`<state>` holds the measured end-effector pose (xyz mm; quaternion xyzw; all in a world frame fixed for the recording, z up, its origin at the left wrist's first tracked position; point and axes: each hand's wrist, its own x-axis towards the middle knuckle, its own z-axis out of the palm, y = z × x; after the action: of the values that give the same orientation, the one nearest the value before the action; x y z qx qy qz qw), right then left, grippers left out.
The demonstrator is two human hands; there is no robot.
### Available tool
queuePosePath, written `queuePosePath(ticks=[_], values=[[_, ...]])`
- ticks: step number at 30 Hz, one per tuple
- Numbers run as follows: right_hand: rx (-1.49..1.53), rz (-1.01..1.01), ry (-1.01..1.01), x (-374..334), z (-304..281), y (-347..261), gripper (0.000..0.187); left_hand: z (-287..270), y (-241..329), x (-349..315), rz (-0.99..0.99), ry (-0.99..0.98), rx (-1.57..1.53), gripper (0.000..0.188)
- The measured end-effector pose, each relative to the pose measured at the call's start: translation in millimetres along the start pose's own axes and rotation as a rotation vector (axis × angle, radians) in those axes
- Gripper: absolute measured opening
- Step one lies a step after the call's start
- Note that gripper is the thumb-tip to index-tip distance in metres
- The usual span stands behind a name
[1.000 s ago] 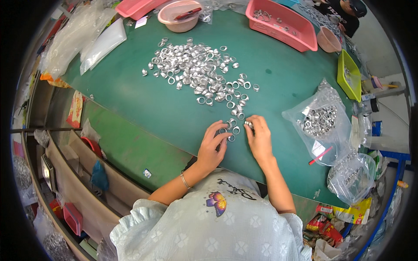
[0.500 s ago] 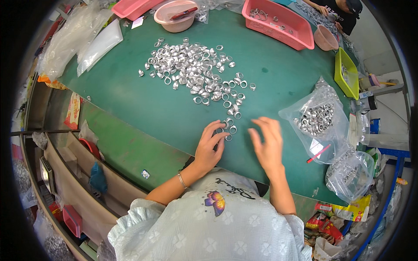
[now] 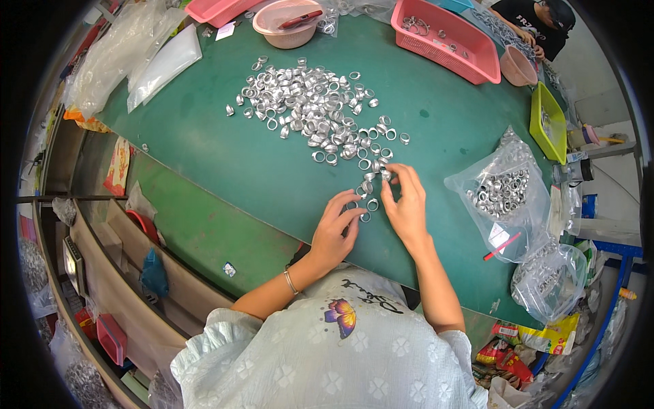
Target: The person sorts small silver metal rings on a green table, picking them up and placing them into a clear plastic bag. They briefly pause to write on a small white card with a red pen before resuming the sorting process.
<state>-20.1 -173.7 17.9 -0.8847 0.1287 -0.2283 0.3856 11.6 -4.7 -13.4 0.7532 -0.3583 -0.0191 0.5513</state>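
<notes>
Your right hand (image 3: pixel 407 211) has reached the pile (image 3: pixel 310 102), its grip pinching a ring (image 3: pixel 386 175); whether your left hand (image 3: pixel 334 233) holds any, I can't tell. Loose rings (image 3: pixel 372 204) beside it, if bumped, could roll off the counter's (image 3: pixel 449 129) near edge.

Looked steeply down from the wearer's head, through the left of two side-by-side fisheye lenses, and faced forward over the pale shirt (image 3: pixel 300 351) and the near edge of the table (image 3: pixel 449 116) toward its far edge. Sat fairly close above the left hand (image 3: pixel 332 230) and right hand (image 3: pixel 407 210); took in the near right corner too, and bent straight edges toward the dark round rim
</notes>
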Motion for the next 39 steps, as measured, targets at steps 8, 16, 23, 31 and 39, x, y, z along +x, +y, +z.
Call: queuePosePath(ticks=[8, 16, 23, 31, 39], values=[[-0.256, 0.068, -0.116, 13, 19, 12, 0.025, -1, -1, 0, -0.017, -0.008, -0.003, 0.023], [0.025, 0.100, 0.130, -6, -30, 11, 0.014, -1, -1, 1, -0.006, -0.018, -0.022, 0.023], [-0.704, 0.057, 0.462, -20, -140, 8, 0.021, -1, 1, -1, -0.039, 0.008, -0.034, 0.026], [-0.097, 0.028, -0.140, 16, -37, 2, 0.046, -1, 1, 0, -0.018, -0.017, -0.007, 0.022], [-0.240, -0.067, -0.110, 23, 6, 37, 0.021, 0, 1, 2, -0.023, 0.001, -0.005, 0.022]])
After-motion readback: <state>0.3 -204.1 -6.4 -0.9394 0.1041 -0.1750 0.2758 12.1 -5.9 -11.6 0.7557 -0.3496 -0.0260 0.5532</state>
